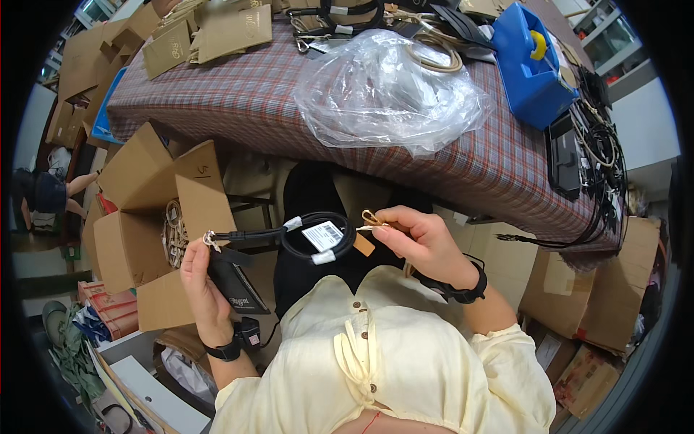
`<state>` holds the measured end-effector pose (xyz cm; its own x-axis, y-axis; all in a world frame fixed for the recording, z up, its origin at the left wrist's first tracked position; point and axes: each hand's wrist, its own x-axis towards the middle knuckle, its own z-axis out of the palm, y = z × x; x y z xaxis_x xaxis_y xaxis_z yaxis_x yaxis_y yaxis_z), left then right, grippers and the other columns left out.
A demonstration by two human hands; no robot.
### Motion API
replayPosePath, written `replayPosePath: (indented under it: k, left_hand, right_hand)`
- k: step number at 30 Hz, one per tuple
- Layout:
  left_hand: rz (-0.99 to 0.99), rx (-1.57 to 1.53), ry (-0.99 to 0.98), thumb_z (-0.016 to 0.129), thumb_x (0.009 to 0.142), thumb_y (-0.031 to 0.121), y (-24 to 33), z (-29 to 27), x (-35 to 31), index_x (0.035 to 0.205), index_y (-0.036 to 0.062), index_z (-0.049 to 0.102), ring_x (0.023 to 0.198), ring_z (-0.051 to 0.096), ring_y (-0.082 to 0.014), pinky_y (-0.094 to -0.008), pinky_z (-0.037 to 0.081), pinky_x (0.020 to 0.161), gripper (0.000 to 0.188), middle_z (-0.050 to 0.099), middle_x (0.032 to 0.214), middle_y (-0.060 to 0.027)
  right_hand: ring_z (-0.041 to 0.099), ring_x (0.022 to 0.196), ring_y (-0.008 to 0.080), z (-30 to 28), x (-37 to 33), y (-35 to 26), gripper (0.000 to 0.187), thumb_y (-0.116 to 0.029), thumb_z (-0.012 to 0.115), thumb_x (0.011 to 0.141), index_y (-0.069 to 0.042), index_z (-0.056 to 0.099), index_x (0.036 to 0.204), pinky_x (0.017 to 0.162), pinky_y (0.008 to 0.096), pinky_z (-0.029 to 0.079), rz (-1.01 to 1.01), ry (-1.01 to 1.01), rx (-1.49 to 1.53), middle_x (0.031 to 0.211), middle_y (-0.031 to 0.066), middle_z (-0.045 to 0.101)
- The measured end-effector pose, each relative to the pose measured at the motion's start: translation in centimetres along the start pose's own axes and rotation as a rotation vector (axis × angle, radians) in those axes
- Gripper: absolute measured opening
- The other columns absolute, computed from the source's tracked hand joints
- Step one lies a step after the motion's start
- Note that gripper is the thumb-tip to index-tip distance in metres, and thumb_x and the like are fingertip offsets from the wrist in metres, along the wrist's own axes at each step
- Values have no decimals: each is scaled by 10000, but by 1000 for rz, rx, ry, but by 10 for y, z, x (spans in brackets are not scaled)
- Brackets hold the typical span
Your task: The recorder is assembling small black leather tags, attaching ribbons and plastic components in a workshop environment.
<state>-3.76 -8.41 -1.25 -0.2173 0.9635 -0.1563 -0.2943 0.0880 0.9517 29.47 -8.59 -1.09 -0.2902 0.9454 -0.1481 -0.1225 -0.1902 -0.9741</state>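
A coiled black cord (282,239) with a white label and white bands hangs in front of my lap. My left hand (199,282) pinches the silver metal clasp (210,239) at its left end. Just below, beside my left fingers, is a dark card (237,286) with pale lettering; I cannot tell whether it is joined to the cord. At the coil's right, my right hand (426,242) is closed with its thumb and fingers on a gold-coloured metal hook (370,218). A tan tab (363,245) shows below that hook, next to the coil.
A plaid-covered table (231,94) spans ahead, bearing clear plastic bags (390,90), brown cards (235,32), cords and a blue tape dispenser (531,69). An open carton (137,246) with pale cords stands left; another carton (600,282) stands right. Black cords (600,173) hang off the table's right end.
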Motion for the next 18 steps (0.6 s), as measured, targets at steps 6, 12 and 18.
replayPosePath:
  k: [6, 12, 18]
  left_hand:
    - [-90, -25, -145, 625, 893, 71, -9, 35, -5, 993, 21, 639, 833, 604, -88, -222, 472, 779, 113, 654, 911, -27]
    - [-28, -167, -341, 601, 911, 81, -10, 69, -15, 972, 24, 615, 838, 581, -95, -231, 461, 780, 85, 627, 921, -44]
    - [173, -200, 189, 551, 963, 245, 28, 18, 31, 1004, 58, 581, 788, 604, -123, -266, 511, 722, 193, 631, 926, -54]
  right_hand:
    - [459, 528, 52, 18, 3, -12, 127, -99, 650, 885, 6, 642, 956, 492, 217, 390, -129, -3, -391, 623, 29, 562]
    - [596, 547, 263, 17, 20, 10, 213, -220, 617, 870, -10, 651, 886, 521, 319, 458, -84, -45, -608, 661, 145, 620]
    - [593, 558, 116, 1, -20, -48, 170, -181, 575, 934, -20, 622, 903, 546, 261, 454, 237, -161, -363, 638, 40, 612]
